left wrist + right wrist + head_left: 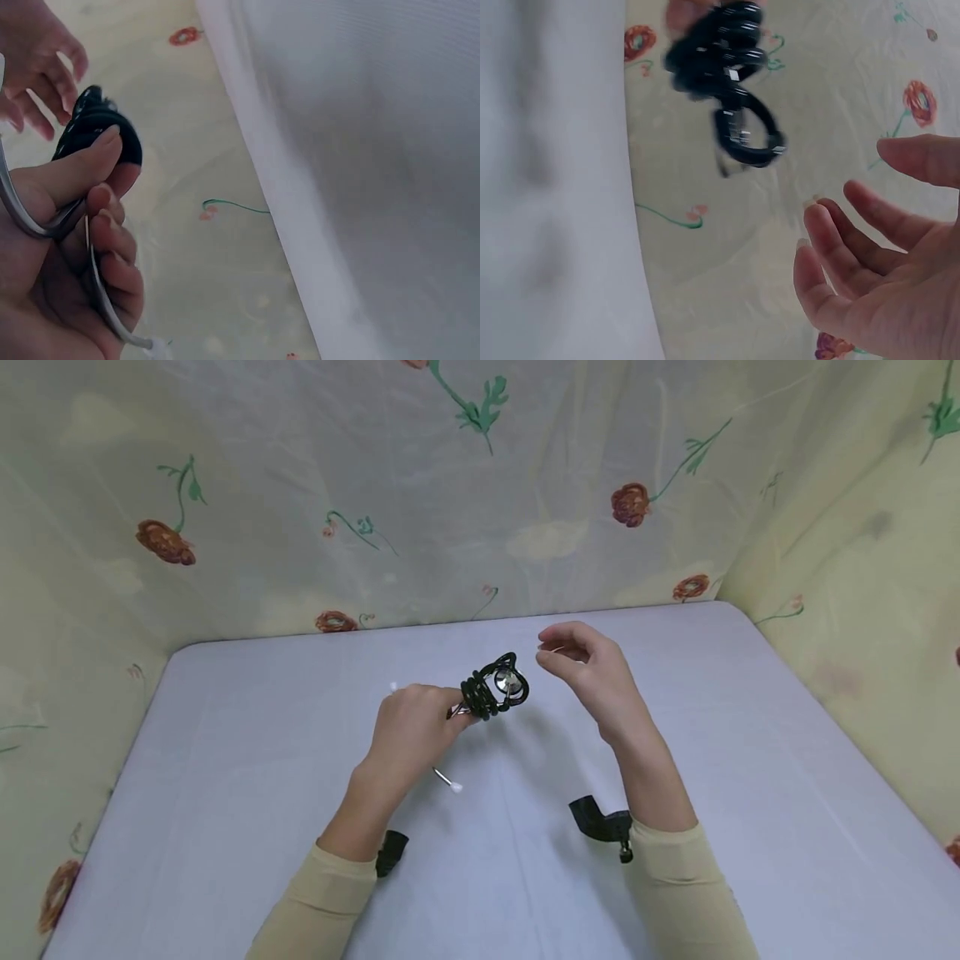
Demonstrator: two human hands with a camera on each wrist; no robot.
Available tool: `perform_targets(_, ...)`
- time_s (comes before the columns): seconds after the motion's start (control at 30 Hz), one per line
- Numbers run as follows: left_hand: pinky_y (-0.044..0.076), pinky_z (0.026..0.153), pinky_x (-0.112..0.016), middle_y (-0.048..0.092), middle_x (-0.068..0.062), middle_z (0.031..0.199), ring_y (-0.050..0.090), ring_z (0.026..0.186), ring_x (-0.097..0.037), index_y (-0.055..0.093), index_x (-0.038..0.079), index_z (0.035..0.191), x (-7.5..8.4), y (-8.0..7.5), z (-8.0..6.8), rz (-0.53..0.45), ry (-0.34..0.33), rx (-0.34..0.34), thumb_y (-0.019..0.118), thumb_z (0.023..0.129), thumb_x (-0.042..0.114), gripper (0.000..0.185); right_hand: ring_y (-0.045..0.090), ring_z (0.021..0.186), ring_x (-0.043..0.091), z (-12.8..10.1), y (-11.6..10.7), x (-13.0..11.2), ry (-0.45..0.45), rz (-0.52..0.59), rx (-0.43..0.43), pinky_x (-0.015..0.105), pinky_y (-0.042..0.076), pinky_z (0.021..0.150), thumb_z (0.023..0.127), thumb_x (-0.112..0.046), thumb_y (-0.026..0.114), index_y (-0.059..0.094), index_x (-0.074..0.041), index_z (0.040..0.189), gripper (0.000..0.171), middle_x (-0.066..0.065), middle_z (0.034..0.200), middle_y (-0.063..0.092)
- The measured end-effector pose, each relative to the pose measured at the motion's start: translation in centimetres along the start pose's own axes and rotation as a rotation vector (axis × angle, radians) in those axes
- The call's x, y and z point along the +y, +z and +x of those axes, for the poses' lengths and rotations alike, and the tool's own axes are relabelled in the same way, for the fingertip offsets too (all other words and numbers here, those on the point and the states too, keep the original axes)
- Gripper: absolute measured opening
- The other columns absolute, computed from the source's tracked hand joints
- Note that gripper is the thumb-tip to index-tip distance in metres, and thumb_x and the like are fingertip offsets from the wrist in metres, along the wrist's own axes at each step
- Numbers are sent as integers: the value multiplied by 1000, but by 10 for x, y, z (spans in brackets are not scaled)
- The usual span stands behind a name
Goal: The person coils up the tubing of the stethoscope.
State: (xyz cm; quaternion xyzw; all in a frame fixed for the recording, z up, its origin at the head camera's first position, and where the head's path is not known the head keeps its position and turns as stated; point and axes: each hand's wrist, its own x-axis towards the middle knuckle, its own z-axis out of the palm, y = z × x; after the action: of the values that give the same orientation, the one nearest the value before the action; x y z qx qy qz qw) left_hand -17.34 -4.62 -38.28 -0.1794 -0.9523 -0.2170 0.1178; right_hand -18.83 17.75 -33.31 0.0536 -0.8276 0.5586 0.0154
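Observation:
A stethoscope (480, 695) with its black tubing wound in tight coils is held above the table by my left hand (414, 727). The thumb and curled fingers of that hand grip it around the metal ear tubes (105, 296), as the left wrist view shows. A white ear tip (456, 787) sticks out below the hand. At the far end of the coils, a loop of tubing surrounds the shiny chest piece (507, 681). My right hand (592, 681) is a short way to the right, apart from the stethoscope, its fingers loosely bent and holding nothing.
Both hands are over a table with a white cloth (750, 735). A flower-patterned curtain (525, 527) hangs behind it and along the sides. Black wrist mounts (600, 820) show beside the sleeves.

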Motion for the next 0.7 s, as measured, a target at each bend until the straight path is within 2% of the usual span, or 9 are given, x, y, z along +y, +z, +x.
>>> perform_targets(0.17, 46, 57, -36, 70, 7, 71, 56, 65, -12, 78, 24, 84, -10, 6, 0, 24, -6, -129, 77, 84, 39, 15, 57, 110, 20, 1, -4, 0, -2, -26, -35, 39, 41, 99, 96, -24, 63, 62, -5, 122, 32, 11, 119, 62)
perform_targets(0.37, 52, 66, -41, 77, 3, 90, 68, 79, -16, 80, 26, 95, -20, 16, 0, 39, -14, -214, 78, 84, 37, 16, 57, 115, 23, 1, -1, -1, 3, -52, -78, 42, 41, 100, 96, -23, 63, 62, -7, 122, 31, 12, 124, 63)
perform_targets(0.53, 51, 65, -39, 77, 3, 90, 66, 76, -15, 79, 24, 90, -24, 21, -2, 37, -1, -263, 79, 83, 35, 13, 57, 115, 24, 1, 1, -1, 10, -81, -131, 42, 42, 100, 96, -22, 64, 62, -10, 121, 28, 9, 124, 63)
perform_targets(0.7, 50, 66, -36, 77, 1, 96, 60, 74, -13, 79, 21, 90, -27, 24, -3, 22, -29, -319, 79, 83, 33, 13, 56, 118, 24, 0, 1, 1, 8, -129, -179, 43, 43, 100, 97, -23, 63, 62, -11, 122, 28, 8, 125, 62)
